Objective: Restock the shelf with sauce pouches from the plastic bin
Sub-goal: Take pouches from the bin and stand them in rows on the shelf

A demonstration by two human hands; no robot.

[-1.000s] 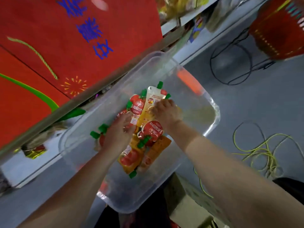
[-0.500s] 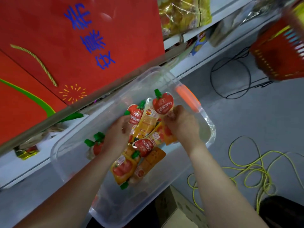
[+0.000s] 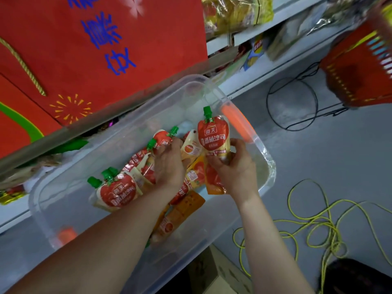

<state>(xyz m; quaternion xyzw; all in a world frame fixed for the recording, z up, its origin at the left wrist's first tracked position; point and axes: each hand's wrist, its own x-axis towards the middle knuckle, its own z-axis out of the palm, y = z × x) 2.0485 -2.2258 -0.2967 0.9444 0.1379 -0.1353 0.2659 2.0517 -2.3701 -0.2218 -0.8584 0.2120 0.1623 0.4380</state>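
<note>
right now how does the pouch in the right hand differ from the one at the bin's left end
The held pouch stands upright, cap up, gripped at its base by the right hand; the left-end pouch lies tilted in the bin, unheld. Both are red tomato pouches with green caps.

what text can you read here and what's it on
"海天": brand on the tomato sauce pouch in the right hand
"番茄沙司": same pouch, under the brand
"海天": second pouch lying in the plastic bin
Blue characters on the red banner: upside down, unsure
Shelf packets: too blurred
</note>
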